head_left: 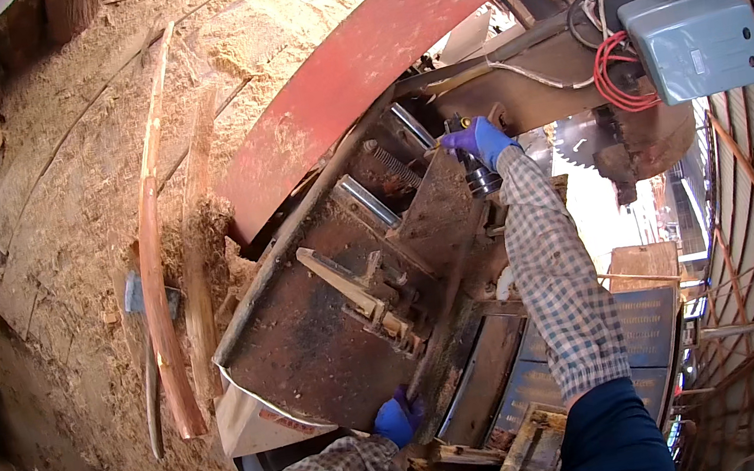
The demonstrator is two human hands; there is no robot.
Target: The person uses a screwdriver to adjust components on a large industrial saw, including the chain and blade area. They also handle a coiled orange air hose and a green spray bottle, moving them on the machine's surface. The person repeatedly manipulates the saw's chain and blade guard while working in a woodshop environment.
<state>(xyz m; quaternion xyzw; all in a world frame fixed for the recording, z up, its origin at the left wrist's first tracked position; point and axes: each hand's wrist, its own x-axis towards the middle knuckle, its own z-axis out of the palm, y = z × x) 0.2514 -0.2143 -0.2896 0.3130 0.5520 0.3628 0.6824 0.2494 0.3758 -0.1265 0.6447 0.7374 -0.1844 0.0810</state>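
Both my hands wear blue gloves and checked sleeve covers. My right hand (481, 142) reaches far over a rusty metal machine (306, 345), its fingers closed on a small dark part with a bit of yellow; the part's kind is unclear. Just below that hand sits a black ribbed cylinder (484, 181). Left of it are a coil spring (392, 162) and two shiny steel rods, the nearer rod (370, 201) being fully visible. My left hand (398, 418) curls at the near edge of the machine's frame. A metal bracket (361, 292) stands on the plate between my hands.
A toothed saw blade (575, 145) lies right of my right hand. Beyond the machine curves a red metal guard (378, 58). A grey electrical box (694, 42) with red wires hangs at the right. Sawdust and a long wooden strip (163, 299) lie at the left.
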